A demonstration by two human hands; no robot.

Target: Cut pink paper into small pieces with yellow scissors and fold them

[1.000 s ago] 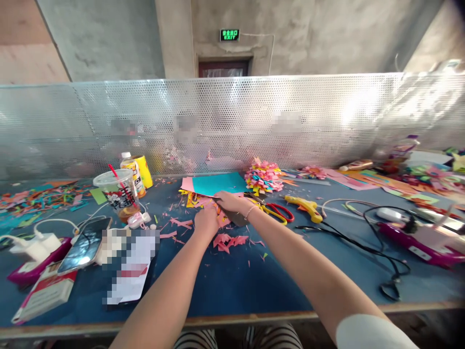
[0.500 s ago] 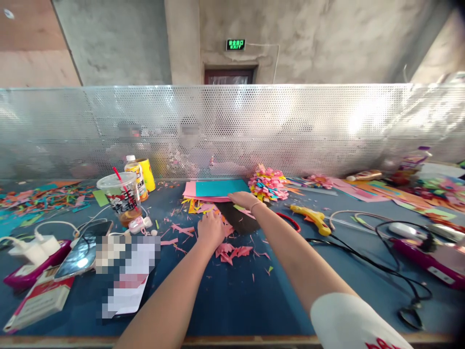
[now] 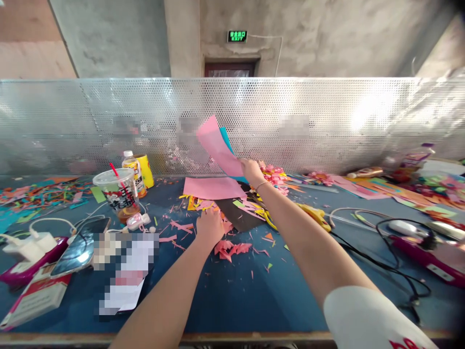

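My right hand (image 3: 251, 172) grips the lower right edge of a raised pink paper sheet (image 3: 220, 148), which tilts up and to the left. Behind it shows the edge of a blue paper sheet (image 3: 225, 139), lifted along with it. Below, another pink sheet (image 3: 214, 188) lies flat on the table. My left hand (image 3: 209, 225) rests low over paper scraps in front of that sheet, its fingers stretched forward and somewhat apart. Under and beside it lie yellow strips (image 3: 192, 202) and crumpled pink scraps (image 3: 231, 249). A dark flat piece (image 3: 241, 218) lies between my hands.
A pile of pink paper flowers (image 3: 278, 177) stands partly behind my right hand. Near my right forearm lie yellow-handled scissors (image 3: 268, 220) and a yellow tool (image 3: 315, 215). On the left are a plastic cup (image 3: 118, 194), a bottle (image 3: 136, 174) and phones (image 3: 82, 247). Cables run at right.
My right hand has lifted the blue sheet and a pink sheet off the stack, turning them upward. A pink sheet now shows on the table. My left hand has barely moved.
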